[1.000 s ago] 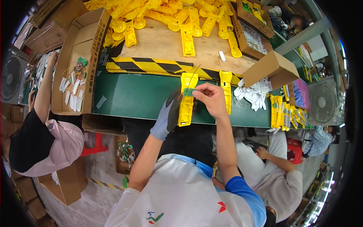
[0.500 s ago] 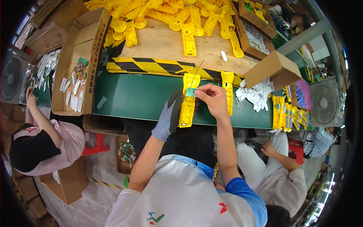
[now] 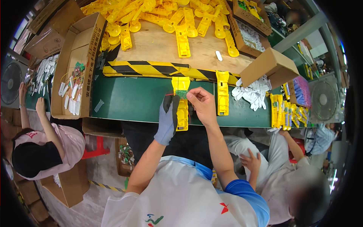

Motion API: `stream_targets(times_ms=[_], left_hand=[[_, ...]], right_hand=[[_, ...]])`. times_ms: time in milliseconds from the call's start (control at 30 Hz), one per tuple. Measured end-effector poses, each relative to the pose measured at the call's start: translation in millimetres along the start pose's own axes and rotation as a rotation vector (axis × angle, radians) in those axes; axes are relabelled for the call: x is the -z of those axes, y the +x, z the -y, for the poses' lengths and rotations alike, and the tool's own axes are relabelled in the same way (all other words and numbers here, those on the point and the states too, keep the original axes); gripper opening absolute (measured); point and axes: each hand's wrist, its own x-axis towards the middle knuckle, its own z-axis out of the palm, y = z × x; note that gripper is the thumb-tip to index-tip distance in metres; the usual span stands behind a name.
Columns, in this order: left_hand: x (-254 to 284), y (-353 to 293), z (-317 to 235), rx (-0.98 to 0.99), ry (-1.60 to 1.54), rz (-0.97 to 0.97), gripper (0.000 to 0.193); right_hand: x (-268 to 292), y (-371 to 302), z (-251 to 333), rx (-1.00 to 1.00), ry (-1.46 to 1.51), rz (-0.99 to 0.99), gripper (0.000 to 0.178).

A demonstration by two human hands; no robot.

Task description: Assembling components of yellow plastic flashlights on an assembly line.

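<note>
**Green circuit board [image 3: 182,94] pinched in right grip [image 3: 204,106], over a yellow shell [image 3: 182,118]**

Largest down. Green counter [image 3: 128,104] runs across the view, wooden board [image 3: 147,48] on its far part, edged with black-and-yellow tape [image 3: 147,69]. Yellow shell pile [image 3: 134,10] at the back of the board.

Long open carton [image 3: 94,56] left: dark printing down its side wall, Latin letters plus Chinese characters. Brown box [image 3: 47,45] behind it carries a small round mark and faint print, too small to read. Wearer's shirt [image 3: 181,189]: red and green printed marks, no words I can make out.

Smaller open carton [image 3: 270,66] right, tipped over a heap of white parts [image 3: 251,95]. Spare shell [image 3: 223,99] lies on the counter, just right of the right grip.

Work shell is upright in view, near end overlapping the counter's front edge. Circuit board sits across its upper part; can't tell if seated. Right grip bare, thumb and finger clamped on the board's right edge. Left grip [image 3: 166,120] gloved, along the shell's left side, fingertips by a red wire [image 3: 169,94]; can't tell if clamped on anything.
</note>
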Motion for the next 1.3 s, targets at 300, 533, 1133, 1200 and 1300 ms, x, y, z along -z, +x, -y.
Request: stream_targets(times_ms=[300,533,1133,1200,1300], left_hand=[[-0.1,3.9,8.6,-0.043,0.03,-0.045,0.024],[2.3,2.7,8.5,-0.039,0.035,-0.029,0.025],[7.7,1.2,21.9,-0.049,0.089,0.009,0.027],[14.3,4.2,39.2,-0.135,0.114,-0.187,0.038],[19.0,-0.4,29.7,-0.094,0.075,-0.146,0.042]], right_hand=[[3.3,-3.3,-8.8,0.041,-0.089,-0.029,0.014],[1.1,-7.2,-10.7,0.132,-0.249,-0.005,0.019],[0.9,-12.5,-3.6,0.114,-0.297,0.044,0.018],[0.0,-10.9,-5.7,0.177,-0.307,0.031,0.018],[0.7,-9.9,2.9,0.168,-0.369,0.085,0.016]])
